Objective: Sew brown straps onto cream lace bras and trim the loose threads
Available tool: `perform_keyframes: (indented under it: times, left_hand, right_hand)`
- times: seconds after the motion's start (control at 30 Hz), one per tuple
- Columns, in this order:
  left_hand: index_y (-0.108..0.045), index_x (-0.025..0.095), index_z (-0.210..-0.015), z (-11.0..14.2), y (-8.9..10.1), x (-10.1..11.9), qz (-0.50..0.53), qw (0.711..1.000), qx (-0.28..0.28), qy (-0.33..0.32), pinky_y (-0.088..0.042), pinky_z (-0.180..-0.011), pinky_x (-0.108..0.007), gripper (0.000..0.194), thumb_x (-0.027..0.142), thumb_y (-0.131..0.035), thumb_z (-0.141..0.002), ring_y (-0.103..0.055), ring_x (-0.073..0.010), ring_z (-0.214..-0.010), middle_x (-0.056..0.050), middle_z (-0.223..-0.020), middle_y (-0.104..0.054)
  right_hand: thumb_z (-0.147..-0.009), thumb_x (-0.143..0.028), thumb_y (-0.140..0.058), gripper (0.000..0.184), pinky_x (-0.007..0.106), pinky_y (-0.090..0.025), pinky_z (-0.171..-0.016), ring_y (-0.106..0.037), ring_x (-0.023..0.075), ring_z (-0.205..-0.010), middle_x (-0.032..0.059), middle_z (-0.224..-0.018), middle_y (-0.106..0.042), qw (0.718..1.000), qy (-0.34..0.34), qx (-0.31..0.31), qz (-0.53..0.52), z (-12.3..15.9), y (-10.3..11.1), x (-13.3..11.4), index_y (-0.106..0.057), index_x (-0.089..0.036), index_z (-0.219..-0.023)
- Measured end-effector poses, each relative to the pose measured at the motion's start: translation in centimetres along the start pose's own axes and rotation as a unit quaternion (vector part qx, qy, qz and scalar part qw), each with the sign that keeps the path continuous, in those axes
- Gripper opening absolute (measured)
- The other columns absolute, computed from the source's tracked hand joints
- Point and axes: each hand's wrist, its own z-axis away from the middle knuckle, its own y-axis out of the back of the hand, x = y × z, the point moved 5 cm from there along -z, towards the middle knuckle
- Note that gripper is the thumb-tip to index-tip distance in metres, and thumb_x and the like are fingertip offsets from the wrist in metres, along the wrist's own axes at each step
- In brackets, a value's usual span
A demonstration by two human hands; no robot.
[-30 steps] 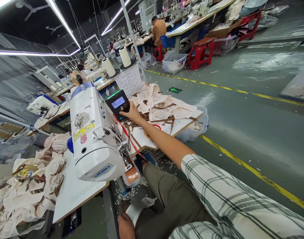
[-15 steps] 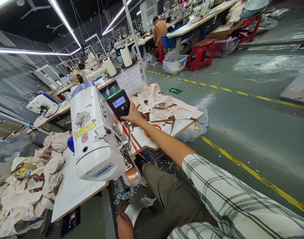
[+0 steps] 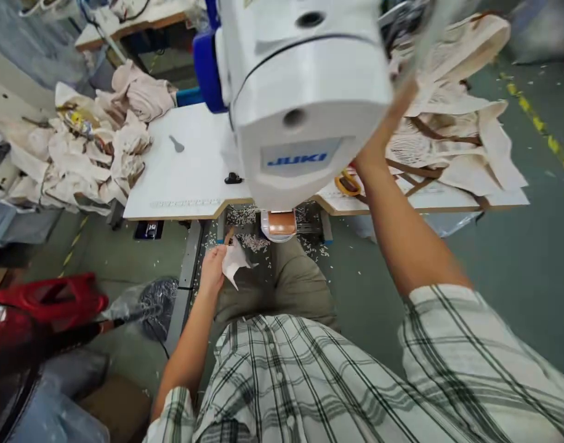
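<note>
In the head view my left hand is closed on a small pale fabric piece, low in front of the table and above my lap. A white JUKI sewing machine fills the upper middle. My right hand reaches up along the machine's right side; its fingers are smeared by motion and partly hidden, so their grip does not show. Close to that wrist lie yellow-handled scissors. Cream garment pieces with brown straps are heaped on the table right of my forearm.
The white tabletop has a cut-out beneath the machine head. More pale garments are heaped at the left. A red stool stands on the floor at lower left. Small scraps litter the area under the machine.
My view has swung down and to the left, facing the machine's front. My right hand has left the control panel. My left hand has come up from my lap with the fabric piece.
</note>
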Motion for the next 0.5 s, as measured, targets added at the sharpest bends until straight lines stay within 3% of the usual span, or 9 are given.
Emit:
perform_keyframes:
  times: [0.03, 0.1, 0.13, 0.2, 0.23, 0.3, 0.37, 0.4, 0.5]
  left_hand:
    - [-0.068, 0.015, -0.09, 0.5, 0.2, 0.5, 0.03, 0.999, -0.014, 0.0, -0.05, -0.071, -0.028, 0.053, 0.065, -0.072, -0.073, -0.059, -0.015, -0.071, -0.005, -0.081, -0.068]
    - [-0.071, 0.015, -0.097, 1.9, 0.1, 2.0, 0.064, 0.995, -0.072, -0.001, -0.052, -0.072, -0.03, 0.052, 0.058, -0.078, -0.069, -0.063, -0.0176, -0.075, -0.007, -0.088, -0.072]
    - [-0.072, 0.016, -0.101, 2.8, -0.3, 2.9, 0.057, 0.992, -0.113, -0.005, -0.052, -0.072, -0.03, 0.049, 0.054, -0.078, -0.071, -0.064, -0.0184, -0.076, -0.008, -0.091, -0.073]
    - [-0.072, 0.017, -0.108, 4.5, -1.7, 4.5, -0.021, 0.981, -0.187, -0.048, -0.052, -0.074, -0.029, 0.039, 0.043, -0.073, -0.08, -0.066, -0.0194, -0.081, -0.008, -0.097, -0.074]
    - [-0.072, 0.018, -0.11, 5.4, -2.8, 5.2, -0.087, 0.969, -0.211, -0.09, -0.052, -0.077, -0.03, 0.032, 0.037, -0.068, -0.084, -0.066, -0.0201, -0.085, -0.008, -0.099, -0.074]
    - [-0.072, 0.018, -0.109, 7.1, -5.3, 6.0, -0.23, 0.927, -0.232, -0.186, -0.051, -0.083, -0.032, 0.025, 0.025, -0.059, -0.09, -0.066, -0.0217, -0.091, -0.009, -0.1, -0.073]
    - [-0.071, 0.017, -0.108, 8.9, -7.7, 5.9, -0.328, 0.878, -0.237, -0.255, -0.05, -0.084, -0.035, 0.025, 0.018, -0.053, -0.09, -0.065, -0.0232, -0.091, -0.011, -0.097, -0.07]
    - [-0.071, 0.016, -0.108, 9.8, -8.4, 5.5, -0.354, 0.861, -0.243, -0.272, -0.051, -0.082, -0.035, 0.025, 0.017, -0.053, -0.09, -0.064, -0.0233, -0.089, -0.011, -0.096, -0.069]
    - [-0.069, 0.017, -0.107, 11.2, -8.3, 3.9, -0.32, 0.873, -0.244, -0.276, -0.051, -0.077, -0.032, 0.022, 0.025, -0.053, -0.093, -0.064, -0.0212, -0.086, -0.01, -0.095, -0.069]
  right_hand:
    - [-0.071, -0.063, -0.021, 0.072, 0.052, -0.038, -0.063, -0.054, 0.0509, -0.123, 0.0119, -0.157, -0.036, 0.998, -0.006, -0.049, -0.036, 2.8, 1.5, -0.3, -0.034, -0.008, -0.027]
    - [-0.077, -0.059, -0.052, 0.048, 0.045, -0.051, -0.077, -0.061, 0.0297, -0.129, 0.0068, -0.129, -0.071, 0.968, -0.104, -0.197, -0.118, 10.1, 4.4, -0.3, -0.056, -0.023, -0.046]
    - [-0.078, -0.056, -0.06, 0.034, 0.044, -0.056, -0.074, -0.07, 0.0264, -0.111, 0.009, -0.106, -0.076, 0.948, -0.125, -0.263, -0.13, 14.1, 5.7, -0.5, -0.063, -0.029, -0.057]
    - [-0.075, -0.054, -0.07, 0.024, 0.044, -0.058, -0.059, -0.071, 0.0251, -0.07, 0.0078, -0.072, -0.069, 0.9, -0.151, -0.381, -0.148, 21.9, 7.4, -1.1, -0.067, -0.032, -0.066]
    - [-0.073, -0.056, -0.073, 0.025, 0.043, -0.058, -0.055, -0.069, 0.0237, -0.063, 0.0069, -0.071, -0.069, 0.872, -0.166, -0.432, -0.161, 25.2, 7.7, -1.3, -0.07, -0.031, -0.073]
    - [-0.072, -0.061, -0.074, 0.036, 0.041, -0.06, -0.061, -0.07, 0.0224, -0.071, 0.007, -0.083, -0.072, 0.772, -0.264, -0.527, -0.237, 30.7, 7.2, -1.5, -0.07, -0.03, -0.089]
    - [-0.073, -0.065, -0.073, 0.042, 0.036, -0.059, -0.066, -0.07, 0.0207, -0.079, 0.0057, -0.089, -0.071, 0.701, -0.393, -0.515, -0.298, 33.4, 6.3, -1.1, -0.065, -0.027, -0.09]
    - [-0.073, -0.065, -0.073, 0.043, 0.033, -0.057, -0.065, -0.068, 0.0196, -0.077, 0.0041, -0.085, -0.069, 0.685, -0.444, -0.486, -0.312, 34.0, 5.9, -0.7, -0.062, -0.026, -0.087]
    - [-0.072, -0.064, -0.075, 0.047, 0.028, -0.049, -0.06, -0.06, 0.0148, -0.066, -0.0015, -0.072, -0.063, 0.695, -0.502, -0.408, -0.315, 33.5, 5.6, 0.4, -0.057, -0.023, -0.083]
